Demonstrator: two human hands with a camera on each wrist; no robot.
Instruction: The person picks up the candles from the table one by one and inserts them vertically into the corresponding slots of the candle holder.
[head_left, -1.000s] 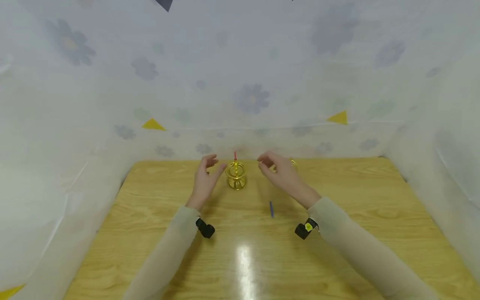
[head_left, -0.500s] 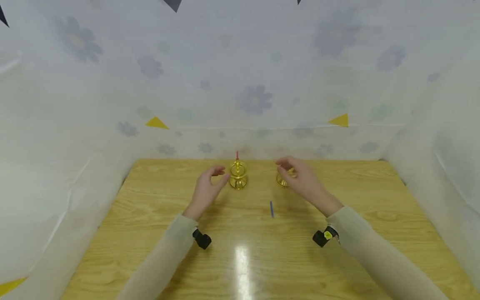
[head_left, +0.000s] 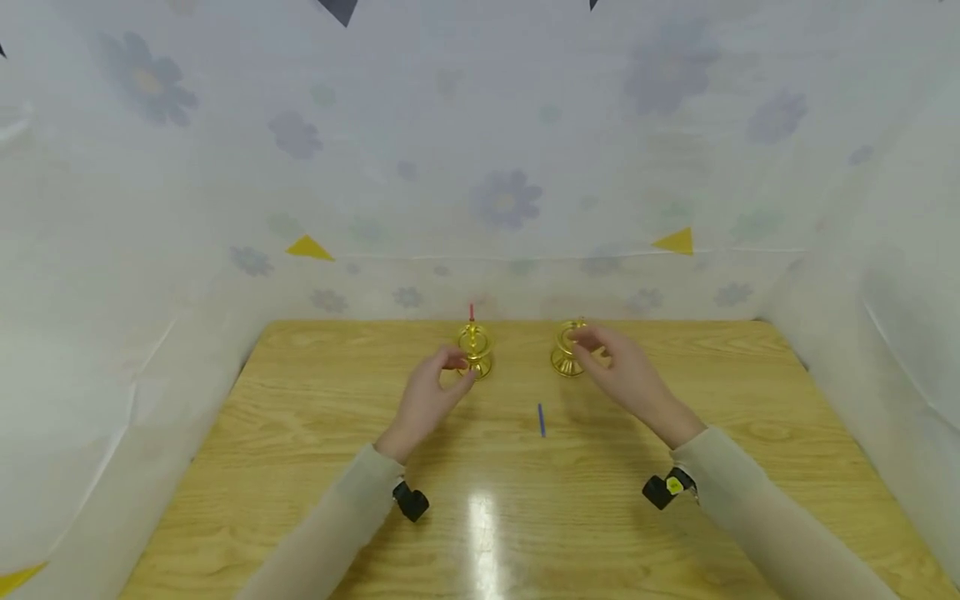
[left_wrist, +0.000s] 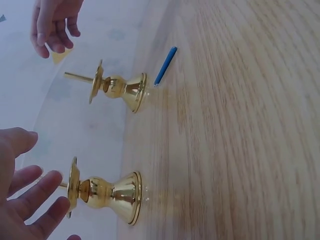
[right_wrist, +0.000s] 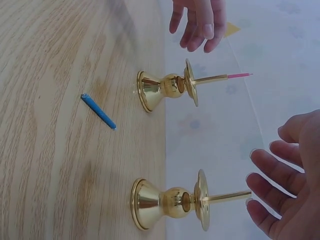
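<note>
Hovering left hand [head_left: 431, 398] relaxed beside pink-tipped candlestick [head_left: 475, 350] | right hand [head_left: 626, 375] relaxed beside bare candlestick [head_left: 566, 350]

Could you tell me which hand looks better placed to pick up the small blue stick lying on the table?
Probably the right hand: the blue stick lies slightly nearer it than the left hand, and both hands are open and hold nothing.

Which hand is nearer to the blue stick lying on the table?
Hard to call; neither touches the blue stick. The left hand is beside the candlestick with the pink candle, the right hand at the empty candlestick. The stick lies between them.
</note>
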